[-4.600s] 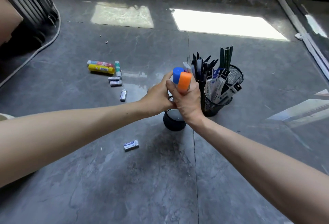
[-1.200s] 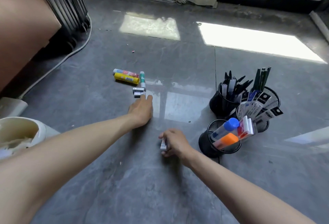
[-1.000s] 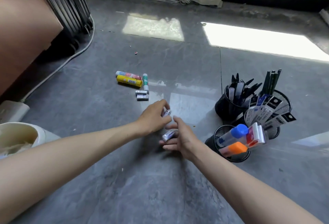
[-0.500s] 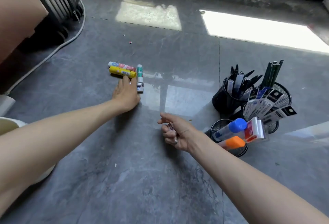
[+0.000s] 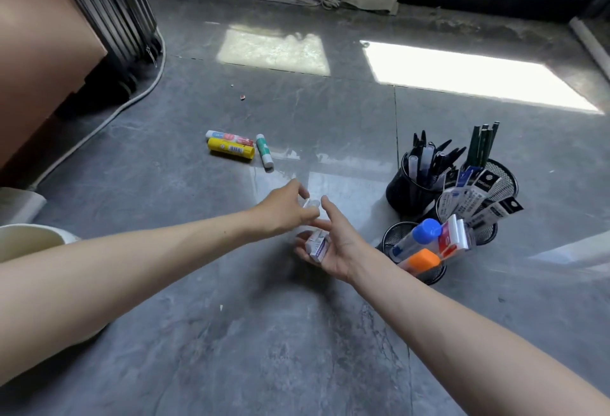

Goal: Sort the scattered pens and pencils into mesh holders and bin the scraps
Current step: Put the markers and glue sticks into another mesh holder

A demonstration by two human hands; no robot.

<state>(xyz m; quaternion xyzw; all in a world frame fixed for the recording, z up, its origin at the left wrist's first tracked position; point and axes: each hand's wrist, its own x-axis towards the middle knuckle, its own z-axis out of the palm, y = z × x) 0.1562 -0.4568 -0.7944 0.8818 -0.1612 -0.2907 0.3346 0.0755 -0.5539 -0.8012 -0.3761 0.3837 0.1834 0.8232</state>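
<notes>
My right hand (image 5: 333, 244) is turned palm up above the floor, and small white erasers (image 5: 317, 244) lie in its palm. My left hand (image 5: 285, 209) is right beside it and pinches another small white eraser (image 5: 311, 203) at its fingertips, just over the right palm. Three black mesh holders stand at the right: one with black pens (image 5: 412, 187), one with pencils and packaged refills (image 5: 495, 184), and the nearest (image 5: 412, 250) with blue- and orange-capped glue bottles. On the floor further off lie a yellow glue stick (image 5: 231, 148), a red-and-white one (image 5: 229, 137) and a green-and-white one (image 5: 264, 153).
A cream waste bin (image 5: 29, 240) sits at the left edge. A brown cabinet and ribbed metal panel (image 5: 109, 12) stand at the back left, with a white cable (image 5: 132, 98) curving along the floor. A small scrap (image 5: 243, 97) lies further back.
My left hand came back from the glue sticks with the small erasers that lay beside them and now meets my right hand, which has turned palm up with its erasers.
</notes>
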